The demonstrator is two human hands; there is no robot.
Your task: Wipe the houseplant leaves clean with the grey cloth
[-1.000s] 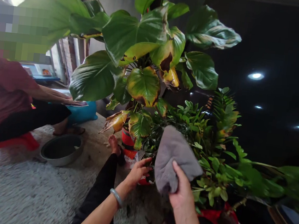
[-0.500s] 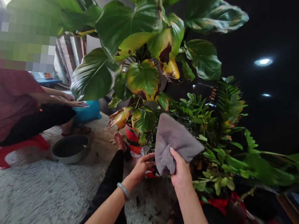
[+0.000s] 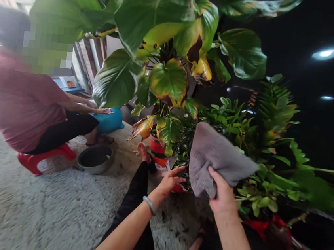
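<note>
My right hand [image 3: 224, 192] grips a grey cloth [image 3: 216, 156] and holds it against the small-leaved green plant [image 3: 242, 149] in front of me. My left hand [image 3: 170, 182] reaches toward the base of that plant, fingers apart and slightly curled, touching the low foliage beside a red pot [image 3: 158, 152]. A bracelet sits on my left wrist. My legs in black trousers stretch out below, one bare foot [image 3: 144, 152] near the red pot.
A tall plant with big green and yellowing leaves [image 3: 168, 81] rises behind the pot. A person in a red shirt [image 3: 22, 106] squats on a red stool [image 3: 42, 157] at left, near a metal bowl [image 3: 95, 158] and a blue container [image 3: 109, 121]. A dark glossy wall stands at right.
The view has shifted, so everything sits further right and higher. My right hand has spread the cloth wider over the small plant; my left hand stays at the plant's base.
</note>
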